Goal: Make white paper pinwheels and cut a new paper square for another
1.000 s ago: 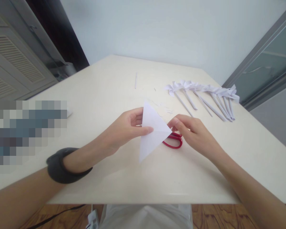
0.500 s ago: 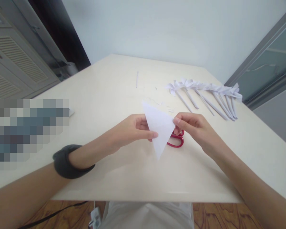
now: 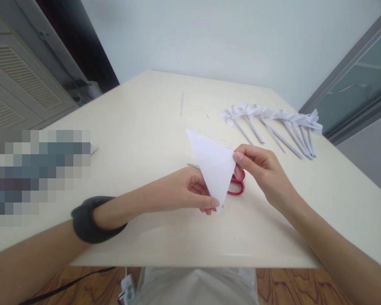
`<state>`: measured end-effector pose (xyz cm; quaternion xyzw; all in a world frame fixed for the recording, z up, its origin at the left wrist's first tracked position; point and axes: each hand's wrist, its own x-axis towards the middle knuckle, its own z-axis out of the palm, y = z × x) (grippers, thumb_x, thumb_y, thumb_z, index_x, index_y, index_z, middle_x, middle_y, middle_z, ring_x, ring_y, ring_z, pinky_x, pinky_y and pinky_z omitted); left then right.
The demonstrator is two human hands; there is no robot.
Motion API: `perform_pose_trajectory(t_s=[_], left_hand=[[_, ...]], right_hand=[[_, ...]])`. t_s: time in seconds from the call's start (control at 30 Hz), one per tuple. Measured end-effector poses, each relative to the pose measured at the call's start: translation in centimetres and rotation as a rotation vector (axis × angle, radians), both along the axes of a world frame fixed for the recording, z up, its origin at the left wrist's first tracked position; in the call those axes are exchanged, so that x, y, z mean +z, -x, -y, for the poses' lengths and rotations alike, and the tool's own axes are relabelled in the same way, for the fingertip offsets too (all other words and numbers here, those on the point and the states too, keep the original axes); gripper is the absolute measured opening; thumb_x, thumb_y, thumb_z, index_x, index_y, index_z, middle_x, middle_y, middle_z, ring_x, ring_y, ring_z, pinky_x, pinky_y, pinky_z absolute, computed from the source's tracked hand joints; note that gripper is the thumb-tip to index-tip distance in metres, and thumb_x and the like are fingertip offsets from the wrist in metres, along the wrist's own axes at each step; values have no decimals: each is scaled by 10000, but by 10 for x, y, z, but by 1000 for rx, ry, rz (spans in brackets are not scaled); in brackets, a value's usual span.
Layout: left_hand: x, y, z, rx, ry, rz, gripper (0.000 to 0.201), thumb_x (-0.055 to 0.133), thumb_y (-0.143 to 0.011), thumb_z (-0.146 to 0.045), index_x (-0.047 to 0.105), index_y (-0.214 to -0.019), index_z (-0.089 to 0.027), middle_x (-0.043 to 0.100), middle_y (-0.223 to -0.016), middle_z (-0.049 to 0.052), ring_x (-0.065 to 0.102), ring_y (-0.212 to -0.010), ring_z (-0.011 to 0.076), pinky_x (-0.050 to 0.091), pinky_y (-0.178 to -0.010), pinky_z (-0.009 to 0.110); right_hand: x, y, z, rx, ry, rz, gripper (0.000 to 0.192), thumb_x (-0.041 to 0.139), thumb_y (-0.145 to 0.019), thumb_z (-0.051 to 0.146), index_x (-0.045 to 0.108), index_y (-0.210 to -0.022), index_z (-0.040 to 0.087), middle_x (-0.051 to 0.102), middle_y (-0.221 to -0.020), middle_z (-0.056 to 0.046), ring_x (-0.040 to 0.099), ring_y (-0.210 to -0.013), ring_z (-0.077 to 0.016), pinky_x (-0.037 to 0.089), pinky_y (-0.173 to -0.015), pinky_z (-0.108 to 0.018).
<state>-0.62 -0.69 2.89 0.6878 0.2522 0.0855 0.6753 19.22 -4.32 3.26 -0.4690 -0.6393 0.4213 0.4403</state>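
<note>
A white paper triangle (image 3: 211,163) is held up between both hands above the table. My left hand (image 3: 198,192) pinches its lower corner, thumb on the front and fingers behind. With thumb and fingertips, my right hand (image 3: 257,165) grips the right corner. Beneath the paper lie red-handled scissors (image 3: 238,186); one blade tip shows left of the paper, and the middle is hidden. Small paper scraps (image 3: 222,142) are scattered just behind the triangle.
Several white paper pinwheels on rolled paper sticks (image 3: 273,116) lie in a row at the back right of the table (image 3: 139,127). A thin paper roll (image 3: 182,104) rests at the back middle. A blurred-out patch (image 3: 34,169) covers something on the left.
My left hand has slid down to the paper's lower corner. The paper has shifted slightly right and turned a little, and the scissors' blade tip now shows. My right hand keeps its corner.
</note>
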Motion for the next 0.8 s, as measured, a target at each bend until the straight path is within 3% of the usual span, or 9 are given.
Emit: perform_pose_trajectory(t_s=[0.3, 0.47, 0.57, 0.8], left_hand=[[-1, 0, 3, -15, -23, -9, 137, 585, -768, -280, 679, -761, -180, 663, -724, 19, 613, -662, 138, 517, -655, 254], [7, 0, 4, 28, -44, 7, 141, 583, -776, -275, 680, -745, -178, 660, -713, 18, 609, -651, 132, 510, -640, 240], [9, 0, 3, 96, -39, -13, 157, 584, -778, -267, 680, -701, -168, 658, -683, 20, 603, -624, 128, 503, -611, 233], [7, -1, 0, 300, -48, 88, 79, 658, -719, -211, 680, -662, -162, 652, -627, 2, 584, -572, 106, 493, -560, 210]], right_hand=[[0, 2, -1, -37, -27, 87, 284, 408, -908, 308, 483, -670, 173, 489, -590, 20, 450, -553, -94, 374, -555, -225], [-4, -7, -6, -98, -149, 569, 200, 393, -902, 243, 567, -820, 185, 586, -804, -27, 530, -736, -142, 396, -645, -253], [-14, -13, -9, -25, -146, 846, 139, 463, -857, 211, 591, -902, 186, 578, -936, -63, 527, -870, -185, 403, -730, -284], [-25, -8, -8, 14, -202, 1004, 179, 539, -797, 223, 580, -967, 187, 560, -914, -67, 528, -826, -189, 409, -681, -280]])
